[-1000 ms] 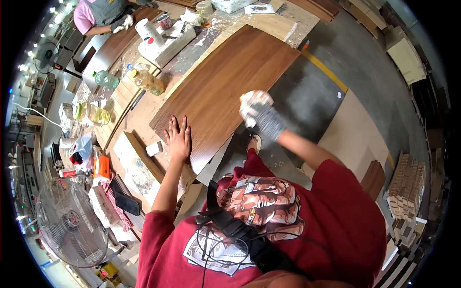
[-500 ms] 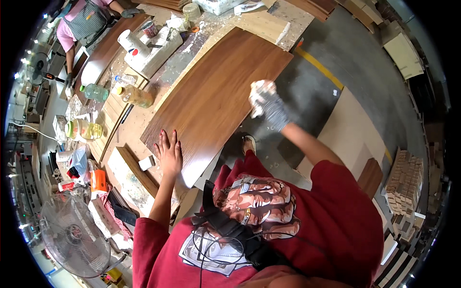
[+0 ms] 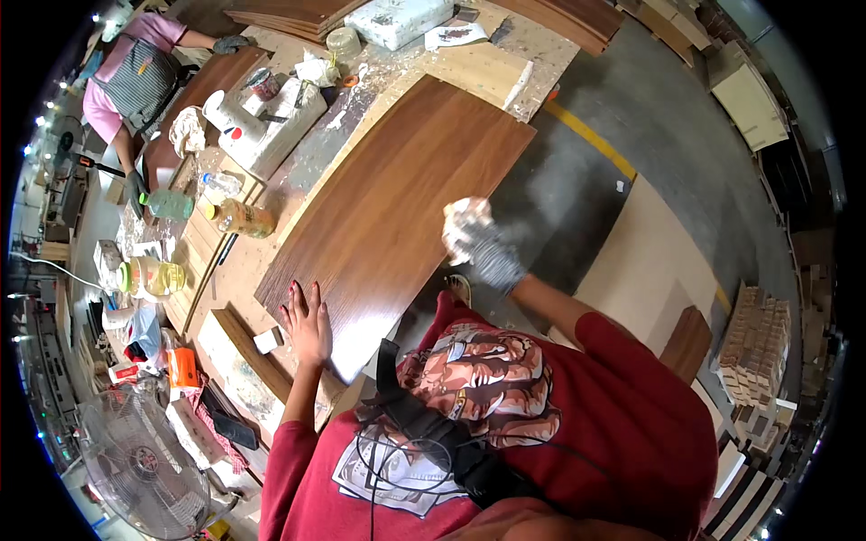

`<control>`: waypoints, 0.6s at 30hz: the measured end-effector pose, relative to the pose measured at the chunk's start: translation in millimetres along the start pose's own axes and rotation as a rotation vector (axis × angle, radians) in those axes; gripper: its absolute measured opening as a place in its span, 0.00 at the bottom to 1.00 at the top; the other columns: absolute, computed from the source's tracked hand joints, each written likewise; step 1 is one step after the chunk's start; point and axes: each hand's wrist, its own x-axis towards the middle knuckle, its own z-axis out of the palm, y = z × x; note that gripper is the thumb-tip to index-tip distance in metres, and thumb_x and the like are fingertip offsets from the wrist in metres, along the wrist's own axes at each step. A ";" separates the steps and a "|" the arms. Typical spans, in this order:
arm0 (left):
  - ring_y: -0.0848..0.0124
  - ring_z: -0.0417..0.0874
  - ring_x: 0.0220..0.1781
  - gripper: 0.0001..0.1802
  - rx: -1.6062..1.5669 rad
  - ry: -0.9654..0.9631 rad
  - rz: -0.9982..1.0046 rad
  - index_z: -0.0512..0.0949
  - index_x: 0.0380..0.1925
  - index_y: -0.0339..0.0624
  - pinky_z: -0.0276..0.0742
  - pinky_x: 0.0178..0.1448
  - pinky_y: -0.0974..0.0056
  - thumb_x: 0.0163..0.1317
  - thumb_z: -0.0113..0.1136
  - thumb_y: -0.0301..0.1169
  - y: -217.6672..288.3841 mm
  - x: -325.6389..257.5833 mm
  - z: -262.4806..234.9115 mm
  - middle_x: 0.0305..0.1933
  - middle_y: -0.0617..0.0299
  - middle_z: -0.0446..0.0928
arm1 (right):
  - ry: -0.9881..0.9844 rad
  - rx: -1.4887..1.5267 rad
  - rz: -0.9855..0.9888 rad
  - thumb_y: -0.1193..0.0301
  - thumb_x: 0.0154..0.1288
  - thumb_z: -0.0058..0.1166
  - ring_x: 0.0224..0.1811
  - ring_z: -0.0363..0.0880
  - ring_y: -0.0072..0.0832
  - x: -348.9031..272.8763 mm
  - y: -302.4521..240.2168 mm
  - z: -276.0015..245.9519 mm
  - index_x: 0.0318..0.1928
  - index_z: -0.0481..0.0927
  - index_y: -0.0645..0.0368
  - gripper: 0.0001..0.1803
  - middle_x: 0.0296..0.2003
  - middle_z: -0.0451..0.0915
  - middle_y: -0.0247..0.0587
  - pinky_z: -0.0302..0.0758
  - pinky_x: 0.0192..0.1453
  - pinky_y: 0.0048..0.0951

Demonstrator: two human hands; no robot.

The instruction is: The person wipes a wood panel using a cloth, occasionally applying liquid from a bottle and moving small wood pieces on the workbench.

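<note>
A brown wood-grain panel [image 3: 397, 198] lies at a slant on the cluttered workbench in front of me. My left hand [image 3: 308, 326], bare with painted nails, rests on the panel's near left end with its fingers spread. A grey glove covers my right hand [image 3: 492, 256], which is closed around a crumpled whitish cloth [image 3: 466, 225]. That cloth is at the panel's right long edge; whether it touches the surface I cannot tell. The gloved fingers are slightly blurred.
Left of the panel stand an amber bottle [image 3: 242, 219], a green bottle [image 3: 168, 205], a jar of yellow liquid [image 3: 152, 278] and a white cup [image 3: 225, 113]. A fan [image 3: 144, 451] is at lower left. Across the bench a co-worker [image 3: 140, 81] handles another brown board. Stacked wood pieces [image 3: 753, 338] stand at right.
My right hand has drawn the cloth nearer to me along the panel's right edge. My left hand stays at the near end. The co-worker's lower hand has shifted, and a cloth now lies near the cup.
</note>
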 end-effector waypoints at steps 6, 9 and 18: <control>0.52 0.46 0.86 0.30 -0.001 0.004 0.008 0.61 0.79 0.57 0.34 0.86 0.43 0.79 0.39 0.45 1.3 0.8 -3.1 0.86 0.48 0.46 | -0.356 -0.187 0.256 0.60 0.76 0.40 0.81 0.58 0.37 76.6 189.2 30.7 0.75 0.66 0.49 0.29 0.77 0.63 0.41 0.56 0.82 0.40; 0.52 0.46 0.86 0.30 0.014 -0.009 0.006 0.62 0.79 0.56 0.34 0.86 0.43 0.79 0.39 0.44 1.0 2.2 -3.6 0.85 0.48 0.47 | -0.407 -0.064 0.422 0.57 0.70 0.47 0.76 0.64 0.38 99.6 254.6 47.4 0.71 0.69 0.51 0.31 0.73 0.68 0.44 0.64 0.78 0.40; 0.52 0.49 0.86 0.29 -0.007 0.037 0.008 0.65 0.77 0.57 0.35 0.86 0.43 0.78 0.41 0.43 4.3 2.1 -5.8 0.85 0.49 0.48 | -0.091 -0.267 0.288 0.64 0.75 0.38 0.81 0.56 0.39 63.7 181.8 115.1 0.72 0.67 0.55 0.28 0.79 0.56 0.47 0.54 0.83 0.38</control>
